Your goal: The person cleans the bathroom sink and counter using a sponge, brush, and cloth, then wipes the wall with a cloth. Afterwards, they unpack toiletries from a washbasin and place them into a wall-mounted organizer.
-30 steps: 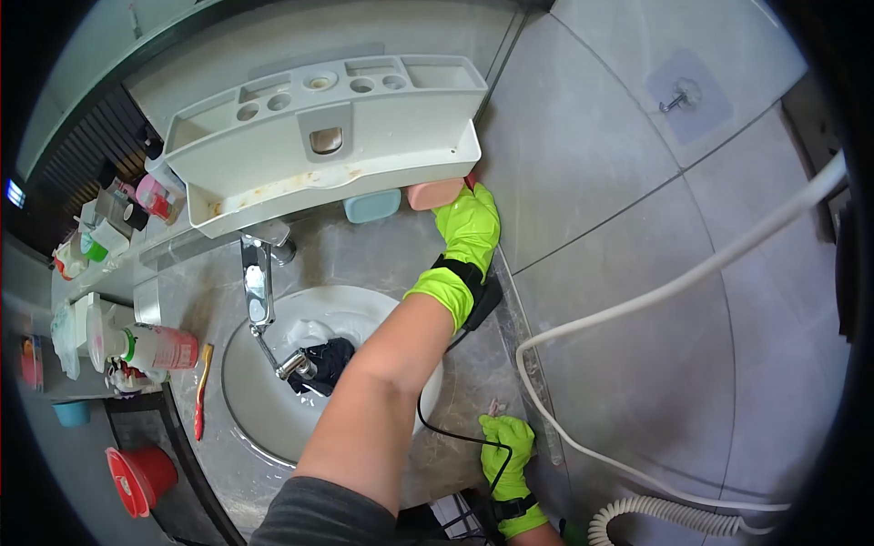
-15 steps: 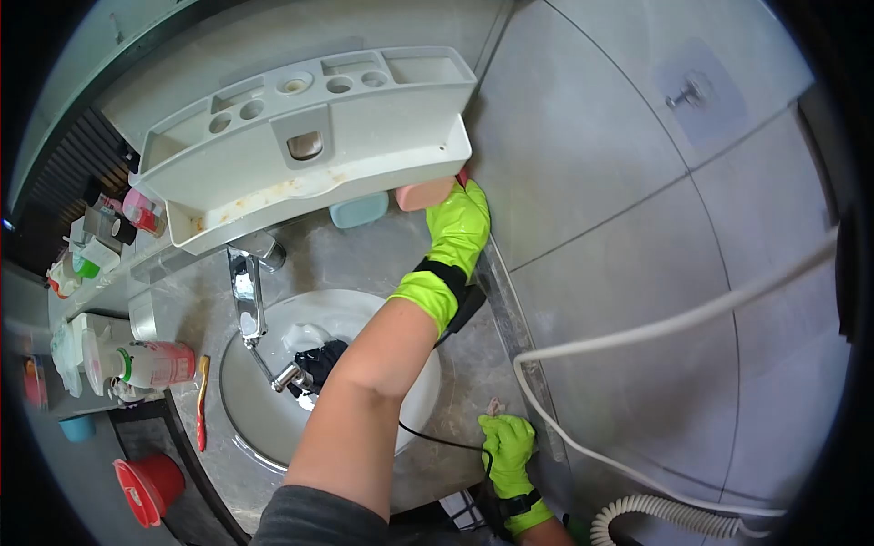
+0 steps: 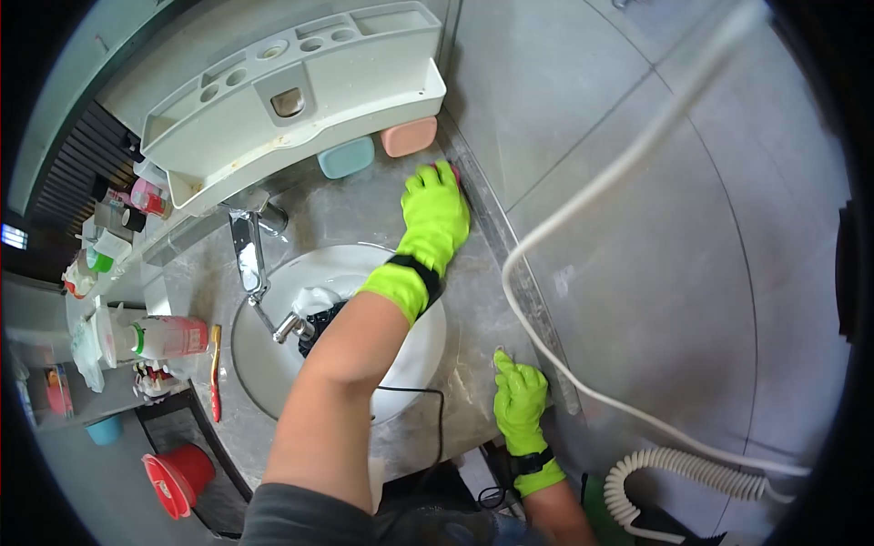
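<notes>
My left hand (image 3: 435, 218), in a bright green glove, lies palm down on the grey counter (image 3: 473, 309) between the basin and the wall edge. A bit of a red object (image 3: 455, 173) shows beside its fingers; the hand covers the rest. Pink (image 3: 410, 136) and blue (image 3: 347, 157) soap boxes sit just beyond the fingertips, under the white organizer (image 3: 355, 118). My right hand (image 3: 521, 400), also gloved, is at the counter's near right edge. Its fingers are mostly curled, with one pointing forward to a tiny pale thing I cannot make out.
A white basin (image 3: 423, 350) holds dark cloth (image 3: 319, 329) beneath a chrome faucet (image 3: 248, 255). Left of it lie a red toothbrush (image 3: 216, 373) and a pink-labelled bottle (image 3: 177, 337). A red bucket (image 3: 189, 469) is lower left. A white hose (image 3: 546, 227) crosses the right side.
My left hand has drawn back from the pink soap box along the wall edge, toward me. My right hand has shifted slightly up the counter. The camera view has also moved.
</notes>
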`<move>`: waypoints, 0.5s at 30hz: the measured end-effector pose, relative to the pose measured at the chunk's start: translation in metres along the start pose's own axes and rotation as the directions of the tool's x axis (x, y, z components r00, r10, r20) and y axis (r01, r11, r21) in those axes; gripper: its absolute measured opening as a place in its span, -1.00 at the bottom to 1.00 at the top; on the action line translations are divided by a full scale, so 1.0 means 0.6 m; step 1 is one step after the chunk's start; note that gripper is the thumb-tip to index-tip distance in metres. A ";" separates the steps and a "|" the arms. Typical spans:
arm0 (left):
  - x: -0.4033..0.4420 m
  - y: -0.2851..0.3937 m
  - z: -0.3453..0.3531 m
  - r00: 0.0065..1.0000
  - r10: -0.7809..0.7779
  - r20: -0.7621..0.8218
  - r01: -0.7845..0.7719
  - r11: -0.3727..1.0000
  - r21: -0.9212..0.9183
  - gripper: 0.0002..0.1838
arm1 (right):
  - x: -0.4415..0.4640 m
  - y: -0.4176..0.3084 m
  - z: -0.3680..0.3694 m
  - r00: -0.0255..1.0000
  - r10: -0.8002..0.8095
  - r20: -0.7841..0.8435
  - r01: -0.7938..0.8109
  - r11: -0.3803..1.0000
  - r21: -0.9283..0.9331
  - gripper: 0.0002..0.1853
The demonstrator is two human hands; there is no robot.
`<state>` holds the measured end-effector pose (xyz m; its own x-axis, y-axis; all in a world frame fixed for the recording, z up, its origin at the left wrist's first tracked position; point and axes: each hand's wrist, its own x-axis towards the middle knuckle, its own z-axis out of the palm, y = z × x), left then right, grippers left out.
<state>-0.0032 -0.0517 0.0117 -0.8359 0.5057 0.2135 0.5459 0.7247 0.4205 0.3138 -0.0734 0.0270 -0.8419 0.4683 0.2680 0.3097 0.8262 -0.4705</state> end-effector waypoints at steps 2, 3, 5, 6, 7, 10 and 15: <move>-0.099 0.018 -0.020 0.972 0.179 0.152 -0.188 0.981 0.044 -0.37 | 0.004 -0.002 -0.001 1.000 -0.011 -0.016 0.012 0.997 0.080 -0.59; -0.154 0.031 -0.024 0.947 0.258 0.194 -0.272 0.961 0.050 -0.39 | 0.003 -0.005 0.002 1.000 0.016 -0.024 -0.015 0.998 0.068 -0.67; -0.266 0.036 -0.030 0.821 0.549 0.154 -0.523 0.833 -0.182 -0.34 | -0.008 0.013 0.018 0.994 -0.022 -0.105 0.031 0.996 0.080 -0.74; -0.286 0.046 -0.074 0.747 0.637 0.189 -0.529 0.742 -0.410 -0.46 | -0.016 0.011 0.013 0.989 -0.037 -0.141 0.048 0.996 0.079 -0.77; -0.291 0.039 -0.065 0.744 0.653 0.141 -0.562 0.726 -0.395 -0.46 | -0.024 0.008 0.004 0.991 0.004 -0.134 0.009 0.996 0.093 -0.85; -0.221 0.033 -0.067 0.834 0.500 0.233 -0.436 0.856 -0.278 -0.47 | -0.052 -0.009 -0.015 0.922 0.271 -0.275 -0.166 0.922 0.351 -0.84; -0.222 0.030 -0.040 0.829 0.557 0.049 -0.533 0.813 -0.235 -0.50 | -0.095 -0.070 -0.109 0.713 0.647 -0.271 -0.389 0.686 0.615 -0.77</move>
<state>0.1166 -0.1172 0.0117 -0.3856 0.8459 0.3683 0.8756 0.2098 0.4350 0.3778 -0.1145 0.0865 -0.2803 0.9531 0.1141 0.2678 0.1918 -0.9442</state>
